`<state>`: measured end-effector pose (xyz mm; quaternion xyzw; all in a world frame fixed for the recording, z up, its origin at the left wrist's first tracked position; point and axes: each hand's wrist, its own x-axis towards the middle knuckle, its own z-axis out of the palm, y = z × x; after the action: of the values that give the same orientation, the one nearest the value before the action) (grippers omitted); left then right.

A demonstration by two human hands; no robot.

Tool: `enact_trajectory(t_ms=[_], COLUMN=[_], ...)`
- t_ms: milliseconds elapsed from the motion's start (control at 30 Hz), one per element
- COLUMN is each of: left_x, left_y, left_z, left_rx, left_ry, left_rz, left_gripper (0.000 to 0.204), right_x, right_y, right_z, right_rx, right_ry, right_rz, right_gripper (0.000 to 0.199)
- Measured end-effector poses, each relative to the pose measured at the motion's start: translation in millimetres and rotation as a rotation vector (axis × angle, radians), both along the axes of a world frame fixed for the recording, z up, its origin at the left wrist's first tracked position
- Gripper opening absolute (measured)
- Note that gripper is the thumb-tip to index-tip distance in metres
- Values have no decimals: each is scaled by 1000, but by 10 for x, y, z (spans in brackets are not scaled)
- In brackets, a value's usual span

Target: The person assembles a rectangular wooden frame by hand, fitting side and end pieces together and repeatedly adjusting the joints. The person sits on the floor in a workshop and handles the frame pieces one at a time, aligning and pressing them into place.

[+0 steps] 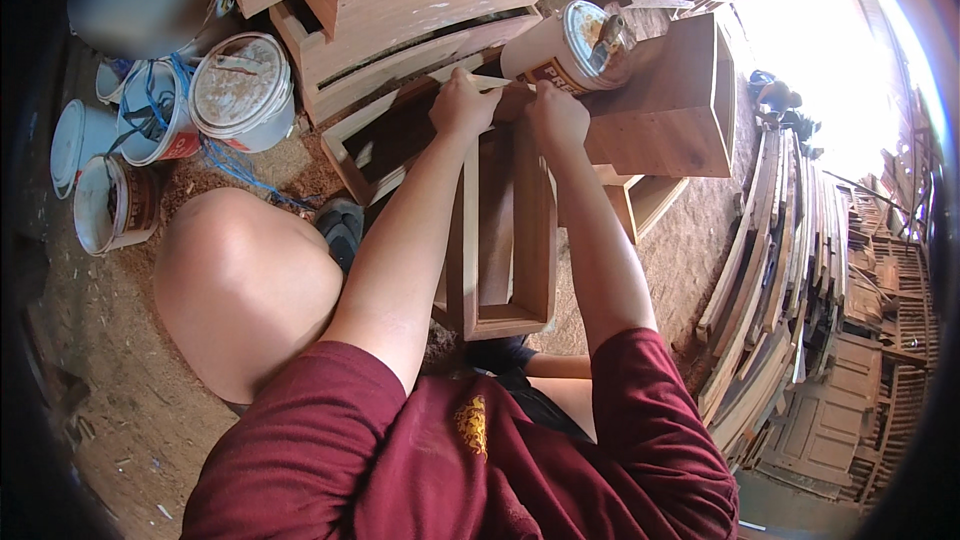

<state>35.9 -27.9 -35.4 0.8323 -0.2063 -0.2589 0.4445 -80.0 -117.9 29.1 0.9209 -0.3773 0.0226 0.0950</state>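
An open wooden drawer (462, 250), a long narrow box of bare boards, stretches away from me between my forearms. At its far end, my left hand (463, 108) is closed around the left corner. Across from it, my right hand (557, 118) is closed at the right corner, fingers curled over the wood. A pale edge shows beside the left thumb, but I cannot tell whether it is part of the drawer. My fingertips are largely hidden. Just beyond my right hand lies a white bucket (535, 50) on its side with a dirty lid.
Another wooden box (660, 105) stands to the right. A large wooden cabinet piece (420, 10) fills the far side. Several white buckets (242, 105) and blue string (235, 162) are at the left. Long planks (760, 260) are stacked at the right, near a panelled door (825, 405).
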Motion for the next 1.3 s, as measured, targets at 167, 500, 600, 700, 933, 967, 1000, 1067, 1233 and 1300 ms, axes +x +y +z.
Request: enact_trajectory(t_ms=[167, 500, 600, 700, 933, 967, 1000, 1067, 1233, 1300], left_x=[43, 21, 16, 35, 69, 68, 69, 23, 1, 4], left_y=[75, 82, 86, 87, 76, 79, 90, 88, 91, 85], left_z=[33, 52, 60, 36, 19, 22, 12, 58, 124, 109], left_rx=[-3, -7, -33, -55, -60, -58, -53, -49, -59, -70], left_ry=[-7, 11, 21, -4, 30, 20, 12, -5, 8, 3], left_rz=[12, -17, -8, 3, -29, -20, -10, -1, 9, 9], left_gripper=[73, 73, 72, 72, 69, 69, 69, 67, 66, 66], right_x=[-351, -1291, -1281, -1192, -531, -402, -276, -118, 49, 56], right_y=[562, 1566, 1583, 1385, 653, 552, 455, 246, -84, -86], right_z=[105, 340, 356, 242, 106, 104, 77, 35, -38, -31], right_rx=[73, 212, 220, 151, 94, 91, 92, 62, 22, 17], right_ry=[103, 132, 109, 91, -40, -53, -63, -77, -124, -109], right_rz=[-81, -212, -225, -181, -91, -92, -93, -88, -2, -3], right_gripper=[16, 12, 11, 12, 15, 16, 17, 19, 23, 22])
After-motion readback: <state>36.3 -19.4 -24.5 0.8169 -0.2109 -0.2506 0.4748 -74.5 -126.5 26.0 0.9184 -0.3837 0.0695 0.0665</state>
